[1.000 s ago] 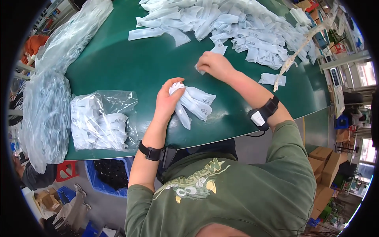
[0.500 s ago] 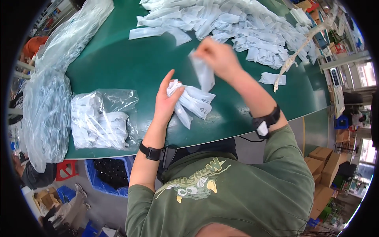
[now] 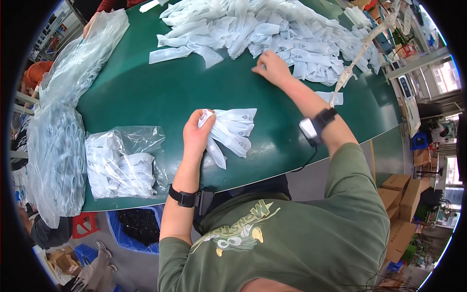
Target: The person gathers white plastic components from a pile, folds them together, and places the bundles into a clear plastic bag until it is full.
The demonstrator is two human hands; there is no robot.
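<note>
The right hand has moved up to the near edge of a heap of white pouches; we cannot tell whether it pinches any. The left hand clamps a fanned bunch. Gathering, we judge; the next move calls for isolating one.

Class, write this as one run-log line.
left hand: holding white strips | right hand: apparently empty, near strip pile | filled clear bag: on green table
</note>
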